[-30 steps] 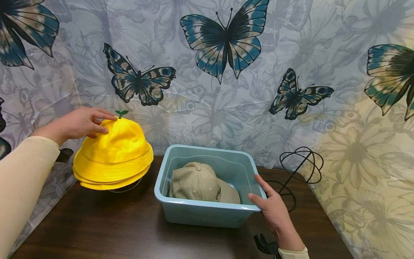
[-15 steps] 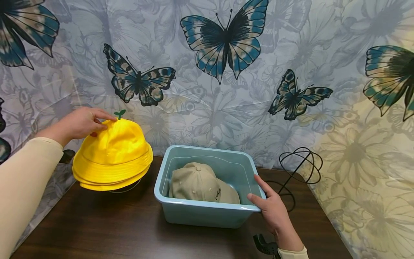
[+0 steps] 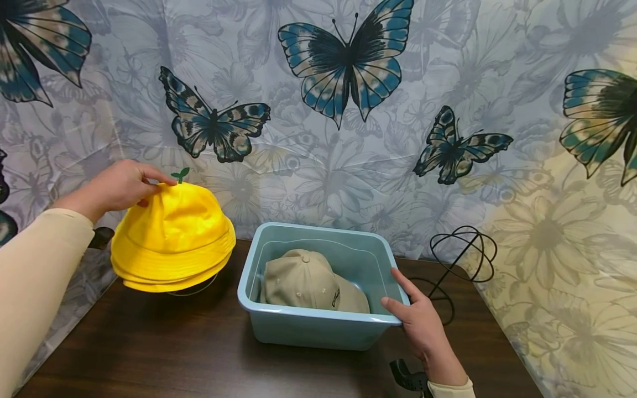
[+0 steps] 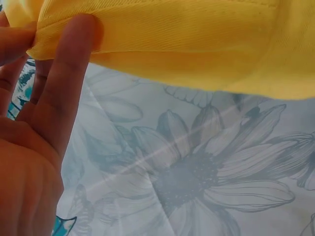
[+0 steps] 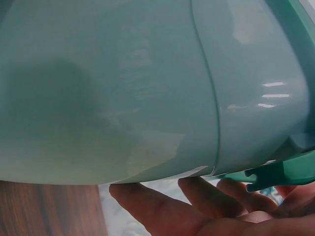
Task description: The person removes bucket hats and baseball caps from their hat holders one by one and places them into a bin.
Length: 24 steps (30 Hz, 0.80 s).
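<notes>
At the left, a yellow bucket hat with a small green sprout on its crown sits over a stand, whose thin wire curve shows below the brim. My left hand pinches the cloth near the crown; the left wrist view shows fingers against a fold of the hat. A blue plastic basin stands mid-table, with a beige baseball cap inside, its visor pointing right. My right hand grips the basin's right front corner, fingers along the outer wall in the right wrist view.
A black wire hat stand stands behind the basin's right side. The dark wooden table backs onto a butterfly-print cloth. A black strap piece is on the right wrist.
My left fingers have closed on the hat's cloth, with the hand edging slightly up and left. The green sprout has shifted a little left; the right hand and basin stay put.
</notes>
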Tool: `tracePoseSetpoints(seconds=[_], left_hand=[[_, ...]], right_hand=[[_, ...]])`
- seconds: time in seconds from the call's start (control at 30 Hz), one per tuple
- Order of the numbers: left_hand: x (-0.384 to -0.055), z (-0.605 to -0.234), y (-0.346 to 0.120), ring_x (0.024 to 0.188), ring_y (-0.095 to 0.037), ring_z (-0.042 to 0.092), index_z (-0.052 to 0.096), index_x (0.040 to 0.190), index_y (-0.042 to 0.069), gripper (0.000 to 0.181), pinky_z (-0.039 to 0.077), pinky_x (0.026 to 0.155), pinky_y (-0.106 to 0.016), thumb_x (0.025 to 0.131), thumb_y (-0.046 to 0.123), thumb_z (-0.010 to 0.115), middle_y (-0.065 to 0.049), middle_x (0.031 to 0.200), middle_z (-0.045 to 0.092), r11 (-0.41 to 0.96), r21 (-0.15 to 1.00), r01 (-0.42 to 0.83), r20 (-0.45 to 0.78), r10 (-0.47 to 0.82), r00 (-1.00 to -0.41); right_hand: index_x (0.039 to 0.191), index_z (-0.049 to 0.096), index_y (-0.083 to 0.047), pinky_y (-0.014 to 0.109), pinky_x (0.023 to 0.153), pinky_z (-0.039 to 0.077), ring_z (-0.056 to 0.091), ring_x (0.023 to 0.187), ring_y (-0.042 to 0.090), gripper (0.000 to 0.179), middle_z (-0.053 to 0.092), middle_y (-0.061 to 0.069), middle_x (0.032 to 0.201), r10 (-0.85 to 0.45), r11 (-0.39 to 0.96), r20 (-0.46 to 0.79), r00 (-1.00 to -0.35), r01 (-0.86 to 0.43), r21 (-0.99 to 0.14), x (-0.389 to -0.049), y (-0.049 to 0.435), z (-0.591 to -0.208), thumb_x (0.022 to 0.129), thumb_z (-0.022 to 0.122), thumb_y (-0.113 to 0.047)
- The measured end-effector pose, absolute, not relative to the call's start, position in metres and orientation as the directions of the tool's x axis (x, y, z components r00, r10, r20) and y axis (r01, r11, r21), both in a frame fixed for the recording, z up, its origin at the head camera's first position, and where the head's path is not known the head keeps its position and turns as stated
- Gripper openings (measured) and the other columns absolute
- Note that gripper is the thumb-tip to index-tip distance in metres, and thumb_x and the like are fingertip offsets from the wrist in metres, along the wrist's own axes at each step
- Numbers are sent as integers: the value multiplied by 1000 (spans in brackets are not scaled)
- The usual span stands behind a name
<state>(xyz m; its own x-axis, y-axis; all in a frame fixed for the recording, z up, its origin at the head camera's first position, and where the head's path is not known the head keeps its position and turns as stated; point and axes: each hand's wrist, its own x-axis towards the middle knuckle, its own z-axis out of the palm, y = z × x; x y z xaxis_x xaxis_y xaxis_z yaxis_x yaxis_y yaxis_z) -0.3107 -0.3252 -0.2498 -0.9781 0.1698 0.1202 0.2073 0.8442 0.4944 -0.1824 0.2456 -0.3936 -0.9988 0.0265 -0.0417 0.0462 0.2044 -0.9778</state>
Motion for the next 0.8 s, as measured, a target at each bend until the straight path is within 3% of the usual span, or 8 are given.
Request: tracePoseSetpoints(seconds=[0.17, 0.43, 0.6, 0.8], left_hand=[[-309, -244, -321, 87, -35, 68, 70, 124, 3, 30, 58, 71, -47, 98, 1, 56, -34, 130, 54, 843, 506, 184, 123, 140, -982], [-302, -230, -315, 78, -29, 68, 69, 127, 5, 30, 58, 68, -44, 100, 8, 56, -35, 131, 52, 845, 521, 121, 126, 64, -990], [-298, -222, -313, 90, -35, 67, 66, 131, 4, 31, 59, 72, -44, 102, 9, 56, -34, 139, 44, 815, 572, 88, 97, 39, -995], [-294, -214, -310, 89, -34, 65, 64, 134, 4, 33, 59, 69, -38, 102, 11, 58, -33, 144, 39, 791, 608, 69, 107, 5, -994]], right_hand=[[158, 32, -18, 47, 92, 50, 38, 134, 41, 71, 19, 19, 161, 29, 209, -45, -999, 50, -977, -182, 245, -393, 96, 65, -8], [158, 31, -19, 50, 94, 49, 36, 135, 42, 71, 18, 19, 161, 29, 222, -48, -998, 54, -974, -181, 245, -392, 96, 65, -10], [158, 31, -19, 47, 93, 49, 37, 135, 41, 71, 18, 19, 161, 27, 215, -49, -998, 54, -975, -182, 246, -392, 97, 65, -9], [158, 31, -19, 43, 91, 51, 38, 134, 40, 71, 18, 19, 161, 26, 200, -53, -998, 58, -978, -181, 246, -392, 97, 65, -9]])
